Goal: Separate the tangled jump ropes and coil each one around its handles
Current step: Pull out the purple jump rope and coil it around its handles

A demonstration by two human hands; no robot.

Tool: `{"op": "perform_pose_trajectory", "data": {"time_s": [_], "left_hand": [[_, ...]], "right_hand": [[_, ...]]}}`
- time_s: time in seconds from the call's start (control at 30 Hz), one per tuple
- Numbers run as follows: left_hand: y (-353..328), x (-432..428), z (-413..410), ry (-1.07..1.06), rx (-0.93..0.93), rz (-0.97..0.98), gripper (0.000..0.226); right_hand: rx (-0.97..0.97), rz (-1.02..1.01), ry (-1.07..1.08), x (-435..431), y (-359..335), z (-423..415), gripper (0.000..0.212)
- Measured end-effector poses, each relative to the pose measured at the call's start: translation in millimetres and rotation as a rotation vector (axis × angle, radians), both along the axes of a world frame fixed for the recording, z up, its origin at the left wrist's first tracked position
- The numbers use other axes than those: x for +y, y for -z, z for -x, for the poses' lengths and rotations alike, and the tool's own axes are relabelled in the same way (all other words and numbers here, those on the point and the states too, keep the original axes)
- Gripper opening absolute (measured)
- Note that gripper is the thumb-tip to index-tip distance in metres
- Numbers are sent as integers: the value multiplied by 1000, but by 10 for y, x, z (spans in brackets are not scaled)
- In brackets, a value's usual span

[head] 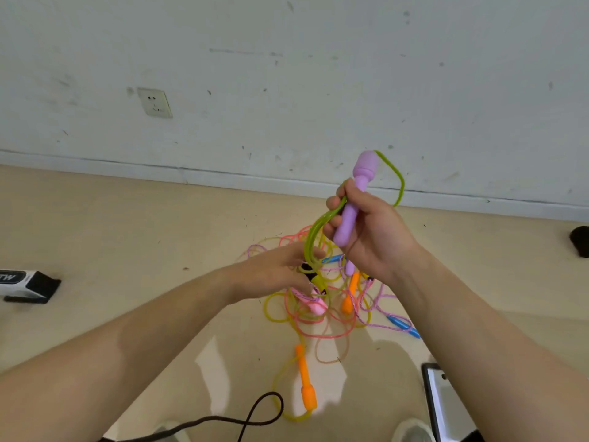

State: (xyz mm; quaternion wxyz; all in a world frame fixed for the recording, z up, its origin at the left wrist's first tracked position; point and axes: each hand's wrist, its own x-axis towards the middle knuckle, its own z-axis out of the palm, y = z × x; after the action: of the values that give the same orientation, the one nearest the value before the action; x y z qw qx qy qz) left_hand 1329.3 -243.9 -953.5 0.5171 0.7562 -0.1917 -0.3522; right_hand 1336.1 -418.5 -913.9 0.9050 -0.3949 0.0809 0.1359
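Observation:
My right hand [363, 231] grips an upright purple handle [355, 199] and holds loops of its green rope [318, 231] against it. The green rope leaves the handle's top and arcs down behind my hand. My left hand [280, 266] is blurred and reaches at the hanging green loops, fingers near the rope. Below on the floor lies a tangle of ropes [318, 311] in pink, yellow and lilac, with a pink handle [314, 304], an orange handle [350, 293], a second orange handle [306, 384] nearer me, and blue handles [404, 327].
A white wall with a socket [155, 102] stands behind the beige floor. A black and white box [25, 285] lies at left, a dark object [580, 240] at far right, a tablet-like device [441, 406] near my feet, and a black cable [255, 416] at the bottom.

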Motion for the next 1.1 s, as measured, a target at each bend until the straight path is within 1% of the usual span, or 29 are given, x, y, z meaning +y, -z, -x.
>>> {"op": "perform_pose_trajectory", "data": {"time_s": [0.07, 0.13, 0.23, 0.3, 0.37, 0.43, 0.47, 0.57, 0.63, 0.7, 0.73, 0.77, 0.8, 0.9, 0.97, 1.03, 1.1], "left_hand": [[144, -57, 22, -32, -79, -55, 43], [223, -101, 4, -120, -149, -69, 29], [211, -66, -47, -231, -202, -57, 13], [139, -14, -97, -266, -212, -56, 16], [47, 12, -124, -331, -140, 17, 32], [-64, 4, -119, -379, -100, 75, 44], [-111, 1, -119, -391, -94, 90, 46], [-235, -1, -139, -459, -18, 163, 36], [-298, 3, -167, -545, 89, 257, 24], [-350, 1, -182, -598, 192, 362, 13], [-362, 0, -189, -621, 238, 416, 10], [-365, 0, -197, -647, 277, 466, 9], [-368, -2, -204, -672, 307, 508, 10], [-364, -18, -248, -740, 377, 631, 12], [-375, -15, -290, -794, 441, 738, 12], [-381, 13, -337, -845, 472, 807, 13], [-376, 53, -377, -902, 454, 811, 17]], "right_hand": [[11, -69, 2, -16, -15, -10, 21], [9, -121, 24, -66, -25, -32, 22], [20, -82, 145, -215, -38, -69, 25], [50, -19, 253, -316, -20, -87, 26], [92, 141, 327, -395, 41, -97, 25], [163, 342, 316, -462, 141, -93, 26], [216, 431, 285, -491, 195, -85, 29], [317, 751, 184, -560, 322, -59, 35], [316, 978, 154, -585, 352, -48, 31], [293, 1212, 26, -590, 341, -34, 26], [272, 1285, -65, -564, 321, -24, 25], [244, 1290, -138, -516, 310, -13, 25], [214, 1217, -181, -442, 299, 10, 26], [85, 836, -230, -153, 311, 101, 24], [17, 683, -354, -7, 316, 170, 27], [3, 587, -460, 57, 329, 214, 30], [1, 548, -460, 68, 317, 220, 29]]}}
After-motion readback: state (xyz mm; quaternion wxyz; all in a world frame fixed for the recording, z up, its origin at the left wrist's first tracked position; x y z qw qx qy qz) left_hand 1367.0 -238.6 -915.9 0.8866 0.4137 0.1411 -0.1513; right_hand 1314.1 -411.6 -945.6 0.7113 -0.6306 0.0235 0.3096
